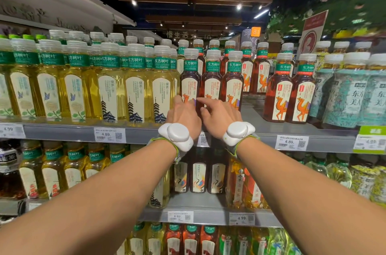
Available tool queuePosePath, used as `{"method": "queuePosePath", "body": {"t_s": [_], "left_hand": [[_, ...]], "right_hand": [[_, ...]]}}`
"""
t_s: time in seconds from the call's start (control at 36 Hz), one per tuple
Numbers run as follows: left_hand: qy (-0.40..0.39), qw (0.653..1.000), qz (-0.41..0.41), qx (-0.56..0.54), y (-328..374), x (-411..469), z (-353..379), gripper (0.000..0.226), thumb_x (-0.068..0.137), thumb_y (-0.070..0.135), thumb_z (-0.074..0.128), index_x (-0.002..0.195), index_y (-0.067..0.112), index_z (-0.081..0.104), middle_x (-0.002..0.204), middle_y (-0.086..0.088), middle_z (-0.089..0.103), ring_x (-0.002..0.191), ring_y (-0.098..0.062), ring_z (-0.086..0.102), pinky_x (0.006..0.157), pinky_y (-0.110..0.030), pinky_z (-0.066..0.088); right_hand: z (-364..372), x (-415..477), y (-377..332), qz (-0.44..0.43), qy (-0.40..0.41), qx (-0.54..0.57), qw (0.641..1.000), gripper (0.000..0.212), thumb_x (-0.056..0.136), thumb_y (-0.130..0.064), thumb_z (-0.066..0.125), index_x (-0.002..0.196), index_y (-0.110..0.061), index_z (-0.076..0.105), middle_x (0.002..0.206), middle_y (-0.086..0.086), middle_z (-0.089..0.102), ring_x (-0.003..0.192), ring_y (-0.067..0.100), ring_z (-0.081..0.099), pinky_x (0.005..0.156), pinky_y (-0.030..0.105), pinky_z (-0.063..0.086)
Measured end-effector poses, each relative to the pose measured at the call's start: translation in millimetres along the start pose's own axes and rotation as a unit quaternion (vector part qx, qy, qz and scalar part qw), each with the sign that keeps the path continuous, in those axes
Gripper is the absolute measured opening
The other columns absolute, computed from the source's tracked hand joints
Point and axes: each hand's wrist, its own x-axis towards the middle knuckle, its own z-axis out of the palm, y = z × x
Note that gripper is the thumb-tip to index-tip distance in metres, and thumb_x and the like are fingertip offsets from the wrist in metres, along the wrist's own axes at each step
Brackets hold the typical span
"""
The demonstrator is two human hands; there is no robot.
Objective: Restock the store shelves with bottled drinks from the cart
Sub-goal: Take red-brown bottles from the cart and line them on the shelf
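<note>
At frame centre my left hand [183, 116] meets a dark tea bottle [189, 85] on the upper shelf [62, 132], its grip hidden, my right hand [220, 118] loose-fingered, holding nothing; the bare gap [251, 116] just right suggests restocking remains, cart unseen.

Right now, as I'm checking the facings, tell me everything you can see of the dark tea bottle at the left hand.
The dark tea bottle stands upright at the front of the upper shelf, leftmost of three alike, beside pale green-tea bottles. It looks like clear plastic holding reddish-brown drink, with a white cap, a green neck band and a cream label bearing an orange camel. The left hand covers its base and appears to touch it.
</note>
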Motion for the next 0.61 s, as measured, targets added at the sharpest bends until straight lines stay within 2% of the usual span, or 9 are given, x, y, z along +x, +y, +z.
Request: {"method": "queuePosePath", "body": {"t_s": [0.25,0.39,0.61], "left_hand": [[-0.033,0.999,0.0,0.043,0,11,4,0.046,0.098,0.016,0.051,0.144,0.019,0.049,0.146,-0.017,0.032,0.109,-0.042,0.061,0.09,-0.043,0.05],[-0.037,0.998,-0.005,0.046,0,14,6,0.05,0.097,0.018,0.052,0.147,0.023,0.048,0.148,-0.015,0.031,0.112,-0.039,0.061,0.095,-0.042,0.048],[-0.05,0.997,-0.009,0.059,1,18,6,0.05,0.098,0.019,0.051,0.147,0.024,0.047,0.141,-0.016,0.037,0.111,-0.038,0.061,0.093,-0.042,0.049]], "right_hand": [[-2,2,-1,0.009,-0.034,-0.01,0.999,0.047,0.1,-0.031,0.042,0.145,-0.044,0.046,0.135,0.003,0.063,0.112,0.032,0.062,0.088,0.042,0.054],[-4,3,-1,0.008,-0.05,-0.014,0.999,0.05,0.099,-0.029,0.041,0.146,-0.046,0.043,0.133,0.005,0.065,0.111,0.034,0.062,0.087,0.042,0.054],[-6,3,-2,0.005,-0.06,-0.016,0.998,0.05,0.1,-0.03,0.041,0.148,-0.046,0.041,0.135,0.006,0.063,0.111,0.034,0.062,0.086,0.041,0.054]]}}
